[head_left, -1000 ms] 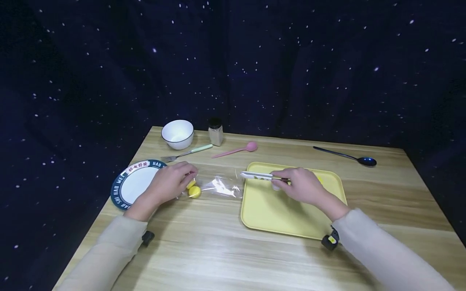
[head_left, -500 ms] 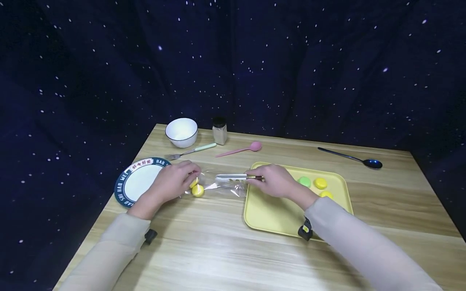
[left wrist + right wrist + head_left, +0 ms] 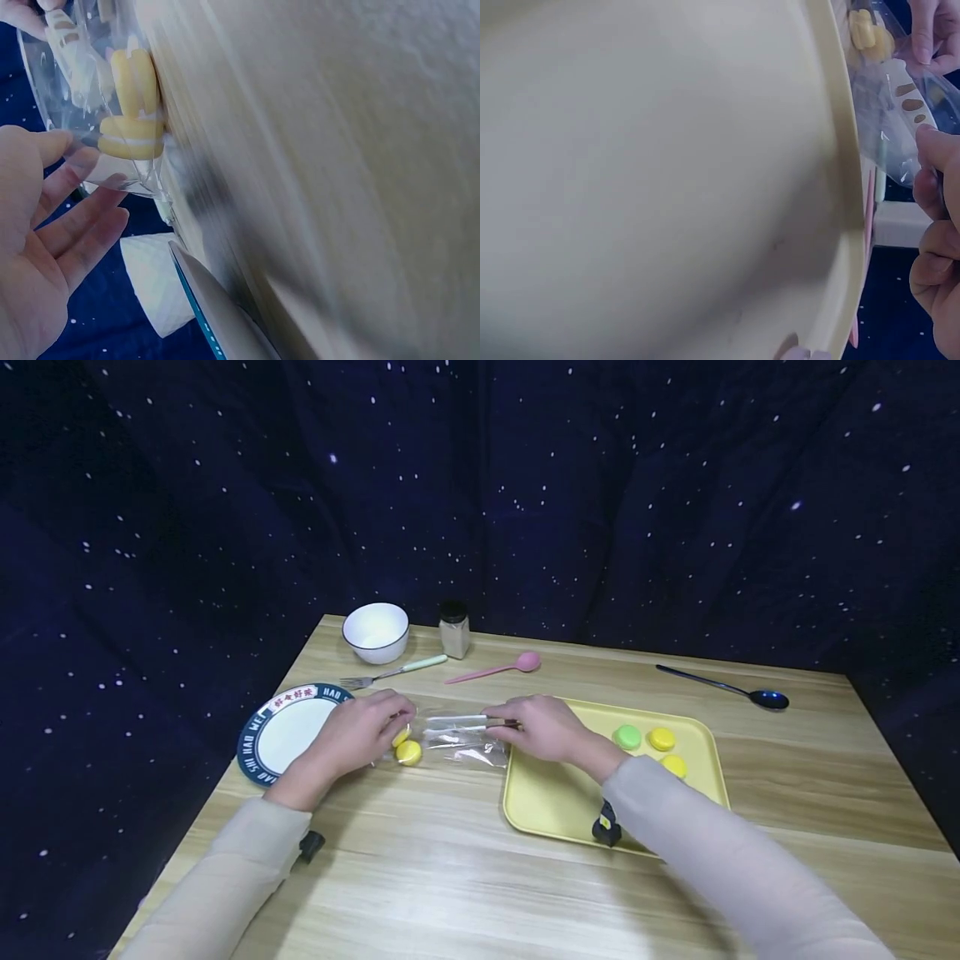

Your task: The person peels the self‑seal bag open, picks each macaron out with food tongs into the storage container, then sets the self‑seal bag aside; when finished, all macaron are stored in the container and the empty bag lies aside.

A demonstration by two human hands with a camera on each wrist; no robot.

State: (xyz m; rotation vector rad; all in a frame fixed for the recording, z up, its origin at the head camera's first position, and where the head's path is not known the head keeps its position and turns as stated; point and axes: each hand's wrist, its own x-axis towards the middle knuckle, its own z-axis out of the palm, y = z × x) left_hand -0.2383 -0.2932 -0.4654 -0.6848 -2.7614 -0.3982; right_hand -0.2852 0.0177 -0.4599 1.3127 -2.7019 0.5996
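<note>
In the head view my left hand (image 3: 362, 732) pinches the left end of a clear plastic bag (image 3: 468, 752) lying on the table. Two yellow macarons (image 3: 408, 752) sit inside it; the left wrist view shows these macarons (image 3: 135, 82) side by side with pale filling. Thumb and index finger hold the film, the other fingers spread apart. My right hand (image 3: 542, 728) grips white-tipped tongs (image 3: 453, 727), whose two arms stand slightly apart and reach into the bag. A slotted tongs tip (image 3: 910, 97) shows through the film in the right wrist view.
Under the right hand lies a yellow tray (image 3: 555, 814) bearing a green macaron (image 3: 627, 737) and yellow macarons (image 3: 662, 739). Around stand a blue-rimmed plate (image 3: 258, 727), bowl (image 3: 375, 635), jar (image 3: 454, 633), fork (image 3: 397, 671), pink spoon (image 3: 517, 665) and dark spoon (image 3: 738, 691).
My right hand has moved left with the tongs, from over the tray to the bag, and the tongs' arms have spread. The left hand keeps its hold; the view has shifted slightly.
</note>
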